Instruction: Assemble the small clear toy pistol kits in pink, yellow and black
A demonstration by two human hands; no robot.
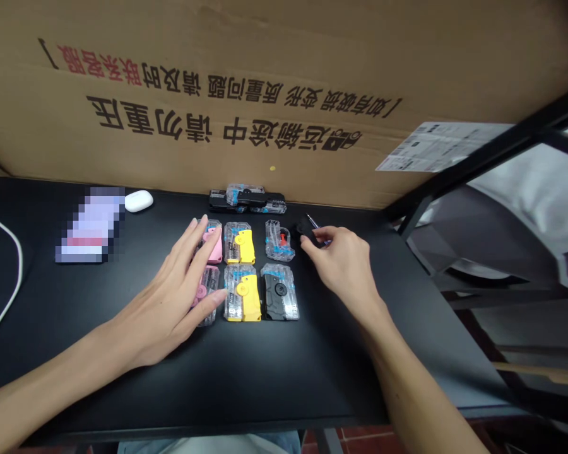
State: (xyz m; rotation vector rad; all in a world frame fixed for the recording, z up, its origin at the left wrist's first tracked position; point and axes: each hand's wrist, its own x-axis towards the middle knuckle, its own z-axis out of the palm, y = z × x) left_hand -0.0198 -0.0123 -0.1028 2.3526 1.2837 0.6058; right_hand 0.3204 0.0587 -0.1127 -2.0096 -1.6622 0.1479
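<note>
My left hand (180,284) lies with its fingers stretched out over two clear plastic pieces, an upper one with a pink part (214,247) and a lower pink one (210,296), both partly hidden. Beside them are two clear-and-yellow pieces, one upper (239,243) and one lower (243,293). A clear-and-black piece (280,292) sits right of the lower yellow one. Above it is a clear casing (279,241) with blue and red parts inside. My right hand (343,255) pinches a small black piece (305,229) just right of this casing.
More clear-and-black pieces (247,199) are stacked at the back, against a large cardboard box (227,157). A thin pen-like object (311,220) is partly behind my right hand. Leftward are a blurred-out phone (92,224), a white earbud case (139,201) and a white cable (16,252).
</note>
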